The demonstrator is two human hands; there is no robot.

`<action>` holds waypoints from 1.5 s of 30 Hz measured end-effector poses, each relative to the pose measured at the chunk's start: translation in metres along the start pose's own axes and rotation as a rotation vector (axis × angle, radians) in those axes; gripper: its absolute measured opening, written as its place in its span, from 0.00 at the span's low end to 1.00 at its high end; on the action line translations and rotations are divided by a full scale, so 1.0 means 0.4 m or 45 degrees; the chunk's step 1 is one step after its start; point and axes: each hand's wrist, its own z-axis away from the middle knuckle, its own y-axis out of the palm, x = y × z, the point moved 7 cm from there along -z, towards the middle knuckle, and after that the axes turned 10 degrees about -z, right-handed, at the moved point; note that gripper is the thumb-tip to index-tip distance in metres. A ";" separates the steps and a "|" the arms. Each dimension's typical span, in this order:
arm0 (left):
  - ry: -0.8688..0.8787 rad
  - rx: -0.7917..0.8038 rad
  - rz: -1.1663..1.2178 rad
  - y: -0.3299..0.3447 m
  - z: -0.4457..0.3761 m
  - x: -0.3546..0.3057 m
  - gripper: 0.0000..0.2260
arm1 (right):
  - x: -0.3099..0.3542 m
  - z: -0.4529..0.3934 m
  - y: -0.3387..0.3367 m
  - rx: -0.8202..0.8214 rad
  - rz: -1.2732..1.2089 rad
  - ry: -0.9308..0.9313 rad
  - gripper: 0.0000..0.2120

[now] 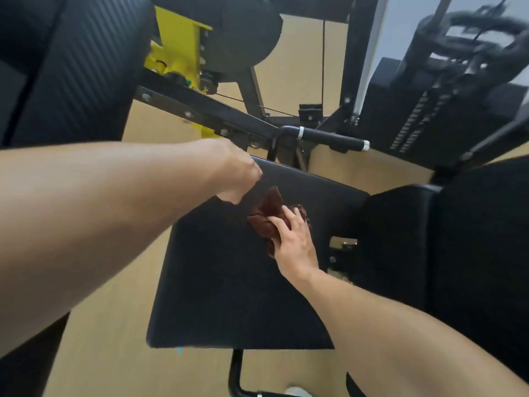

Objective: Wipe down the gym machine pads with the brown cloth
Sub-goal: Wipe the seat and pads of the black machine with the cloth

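Right hand (296, 239) spread flat, fingers together, pressing the bunched brown cloth (267, 217) onto the black seat pad (229, 282). Left hand (239, 176) curled into a loose fist above the pad's far left edge, just beside the cloth but apart from it; whether anything sits inside that fist, cannot tell. Cloth resting on the far right part of the seat pad, near the edge facing the black grip handle (332, 137), most of the pad toward the wearer lying bare.

Likely trouble from here: cloth crumpled rather than laid open, so little fabric meeting the vinyl and strips of pad probably left unwiped. Held down by palm pressure only, not gripped, so liable to slip out on a quick stroke and drop over the right edge into the gap beside the second black pad (400, 239). Knuckles also at risk against the metal bracket (342, 243) in that gap.

Cloth's long axis running roughly from near to far, one loose corner pointing away toward the frame bar (200, 113), the other end tucked under the palm.
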 end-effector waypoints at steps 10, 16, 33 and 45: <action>-0.398 -0.618 0.946 0.045 0.189 -0.306 0.22 | 0.092 0.339 0.194 0.279 0.144 -0.277 0.26; -0.432 -0.460 1.492 0.340 0.318 -0.569 0.23 | -0.104 0.481 0.169 0.085 0.232 -0.006 0.31; -0.593 -0.073 1.921 0.574 0.570 -0.726 0.21 | 0.063 0.574 0.267 0.230 -0.718 0.594 0.15; -0.648 -0.213 2.180 0.657 0.664 -0.597 0.21 | 0.146 0.549 0.200 -0.185 -0.824 0.846 0.15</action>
